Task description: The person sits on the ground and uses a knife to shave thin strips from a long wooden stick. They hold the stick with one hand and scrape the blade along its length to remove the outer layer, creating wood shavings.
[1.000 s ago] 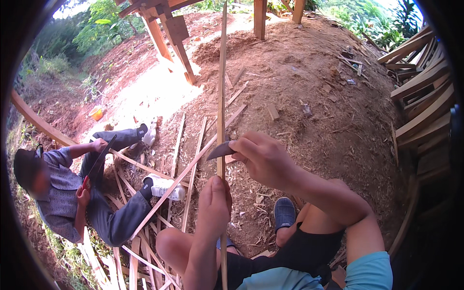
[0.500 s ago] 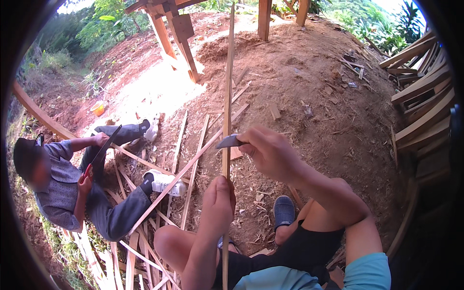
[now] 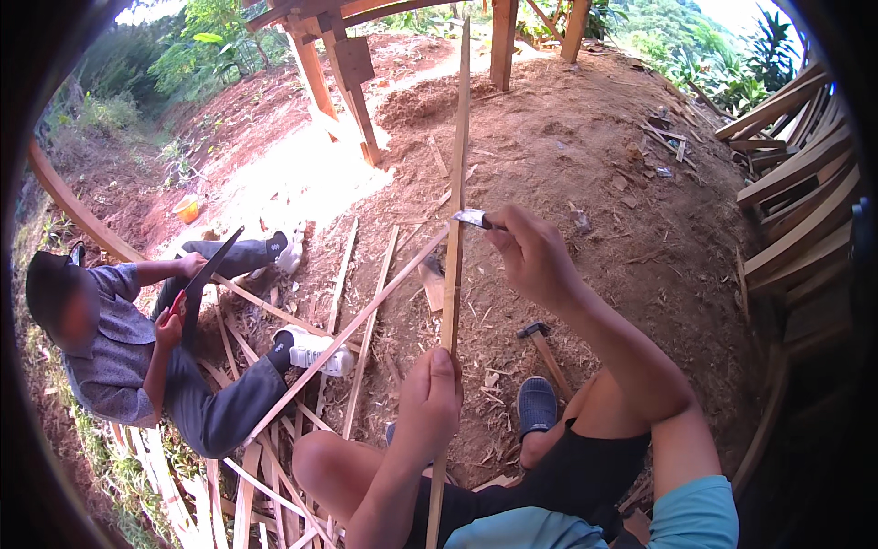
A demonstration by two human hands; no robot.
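Note:
A long, thin wooden strip stands nearly upright in front of me, its lower end running down past my lap. My left hand is closed around it near my knees, thumb along the wood. My right hand grips a short knife by its dark handle. The shiny blade points left and lies across the strip, well above my left hand. Part of the handle is hidden inside my fingers.
At the left a seated person holds a handsaw with a red handle. Wooden strips lie on the dirt between us. A hammer rests by my shoe. Stacked timber stands at right, wooden posts ahead.
My right hand has moved up and a little right with the knife, higher along the strip. The strip's upper part has shifted right. The hammer by my shoe now shows.

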